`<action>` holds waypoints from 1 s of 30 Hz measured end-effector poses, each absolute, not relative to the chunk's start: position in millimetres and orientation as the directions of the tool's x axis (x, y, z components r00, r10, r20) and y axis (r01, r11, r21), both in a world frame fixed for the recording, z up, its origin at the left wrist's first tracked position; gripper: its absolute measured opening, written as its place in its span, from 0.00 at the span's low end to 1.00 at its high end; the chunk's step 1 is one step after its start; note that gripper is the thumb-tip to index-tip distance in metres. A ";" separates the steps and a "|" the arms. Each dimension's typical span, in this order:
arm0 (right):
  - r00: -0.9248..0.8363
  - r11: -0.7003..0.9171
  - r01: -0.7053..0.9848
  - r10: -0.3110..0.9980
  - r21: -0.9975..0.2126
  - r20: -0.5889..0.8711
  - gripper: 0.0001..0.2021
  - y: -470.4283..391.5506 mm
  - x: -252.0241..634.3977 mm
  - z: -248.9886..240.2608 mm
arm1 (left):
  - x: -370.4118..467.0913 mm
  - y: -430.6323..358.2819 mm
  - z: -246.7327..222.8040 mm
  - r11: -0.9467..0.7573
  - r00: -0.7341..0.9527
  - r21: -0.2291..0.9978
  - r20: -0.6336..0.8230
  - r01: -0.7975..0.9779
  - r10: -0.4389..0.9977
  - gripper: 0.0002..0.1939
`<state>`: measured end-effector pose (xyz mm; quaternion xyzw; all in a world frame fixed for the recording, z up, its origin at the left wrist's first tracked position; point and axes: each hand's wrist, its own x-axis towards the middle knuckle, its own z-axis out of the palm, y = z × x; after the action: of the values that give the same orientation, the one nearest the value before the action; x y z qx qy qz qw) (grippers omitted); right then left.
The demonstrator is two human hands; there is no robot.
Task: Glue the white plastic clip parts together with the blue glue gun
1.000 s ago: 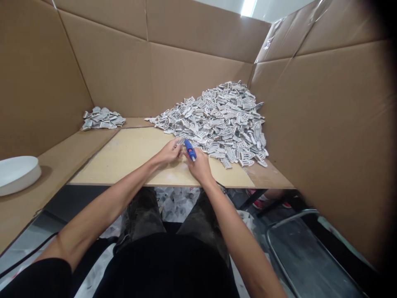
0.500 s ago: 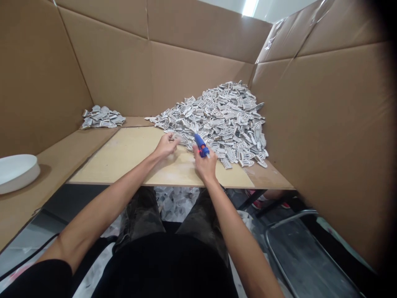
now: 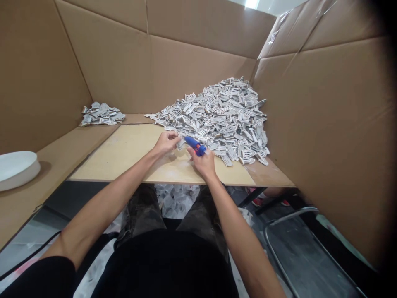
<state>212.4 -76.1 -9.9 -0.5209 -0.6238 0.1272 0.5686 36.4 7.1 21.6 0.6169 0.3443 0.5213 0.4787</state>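
My right hand (image 3: 204, 162) is wrapped round a blue glue gun (image 3: 195, 145), whose nozzle points left toward my other hand. A small red light shows on its body. Between the fingertips of my left hand (image 3: 166, 143) is a small whitish piece (image 3: 181, 143), its exact shape too small to make out. The nozzle is close to this piece; whether they touch I cannot tell. Right behind both hands rises a big heap of grey-white slotted pieces (image 3: 217, 114), flat with one rounded end.
A smaller pile of similar pieces (image 3: 102, 114) lies at the back left. On the left stands a white bowl (image 3: 19, 169). Cardboard walls (image 3: 201, 45) enclose the pale board (image 3: 124, 155). A metal-framed chair (image 3: 310, 252) is at the lower right, and another person's red shoes (image 3: 257, 202) show under the table.
The glue gun has swung from pointing away to pointing left, its nozzle now nearer the piece in my left hand. My right hand has shifted slightly left.
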 end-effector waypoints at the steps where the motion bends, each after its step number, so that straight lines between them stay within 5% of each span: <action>1: 0.187 0.426 0.502 0.796 -0.753 0.575 0.27 -75.6 212.4 -10.2 | 36.7 7.4 21.2 -0.307 0.217 0.948 0.317 -0.080 0.923 0.11; 30: 0.105 0.464 0.607 0.757 -0.645 0.644 0.26 -70.4 214.3 -16.9 | 33.8 15.5 11.1 -0.458 0.268 0.883 0.468 -0.102 0.842 0.18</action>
<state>214.3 -70.4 -16.9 -0.5127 -0.6651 0.0700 0.5384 33.8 15.5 11.1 0.6637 0.2788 0.5371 0.4397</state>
